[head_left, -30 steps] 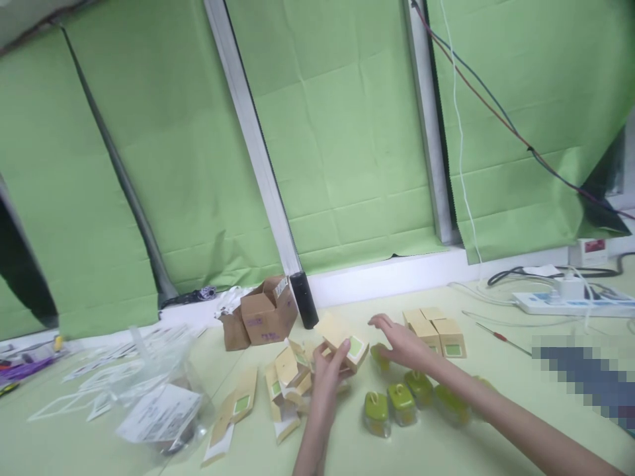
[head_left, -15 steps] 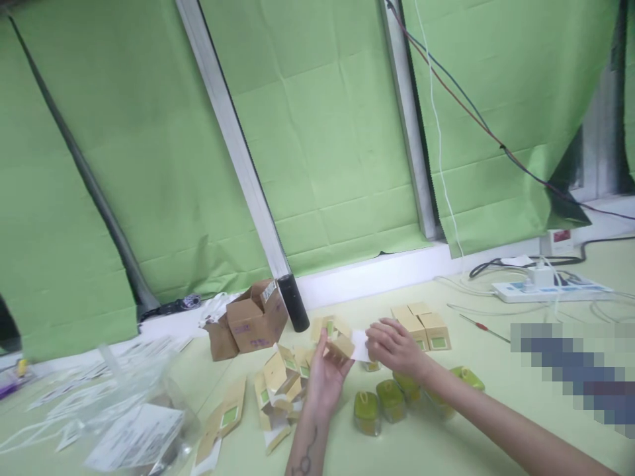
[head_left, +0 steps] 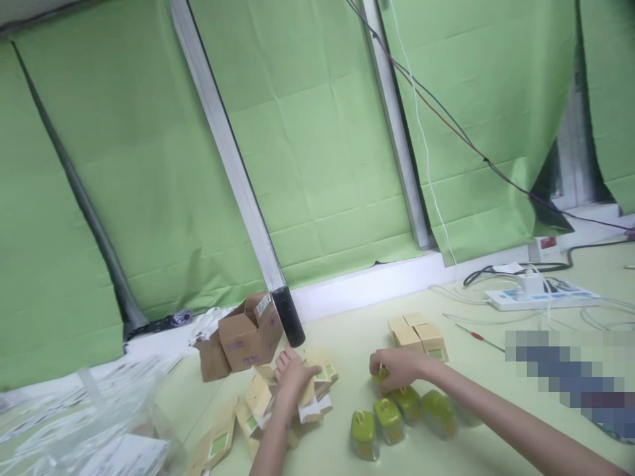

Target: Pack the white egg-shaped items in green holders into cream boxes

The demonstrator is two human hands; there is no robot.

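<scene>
At the near left lie clear plastic bags with white printed sheets inside; the print is too blurred to read. To their right, by the far wall, stands an open brown cardboard box with purple marks on its side and a white sticker on a flap, neither legible. A black cylinder leans just beside it.

In front of the box is a heap of tan cartons, some flat and some half folded, each with a green square panel. No brand name can be made out.

The left hand rests at the right of this heap, its fingers curled around one tan carton whose green panel faces up.

To the right, the right hand is down on the pale green table, fingers bunched together and pinching the top of a green-lidded jar, the farthest of its group. Four more jars stand near it in a loose row on the near side, their labels unreadable.

Just beyond the right hand sit closed cartons, pushed together. Farther right lie a red-handled screwdriver and a white power strip with plugs and cables. Green paper covers the windows behind.
</scene>
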